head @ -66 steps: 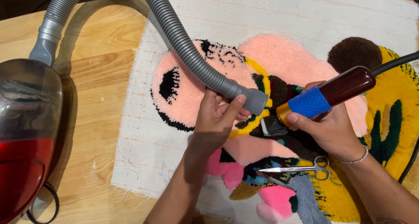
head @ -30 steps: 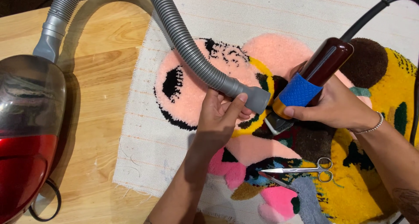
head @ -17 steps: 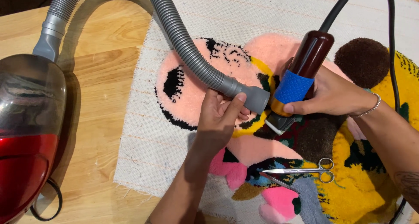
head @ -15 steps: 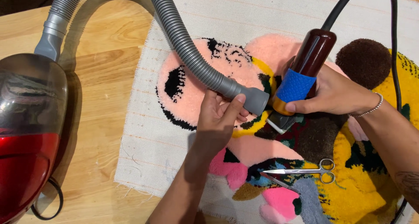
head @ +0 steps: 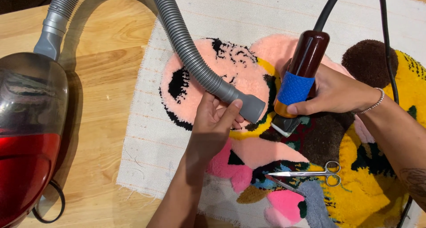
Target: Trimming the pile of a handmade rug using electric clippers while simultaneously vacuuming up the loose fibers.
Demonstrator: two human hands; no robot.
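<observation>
My left hand (head: 215,126) grips the grey vacuum hose (head: 186,50) near its nozzle (head: 250,106), which rests on the tufted rug (head: 248,150). In my right hand (head: 333,92) is an electric clipper (head: 299,83) with a dark red body and a blue grip band. It stands nearly upright, its blade (head: 285,125) touching the rug pile just right of the nozzle. The rug is pink, yellow, brown and black on a white backing cloth (head: 146,134).
A red and grey vacuum cleaner (head: 26,134) sits at the left on the wooden surface (head: 102,121). Small silver scissors (head: 308,174) lie on the rug below the clipper. The clipper's black cord (head: 386,28) runs off the top right.
My right hand has swung the clipper from lying flat and pointing right to nearly upright, and shifted slightly left. My left hand and the hose nozzle stayed in place.
</observation>
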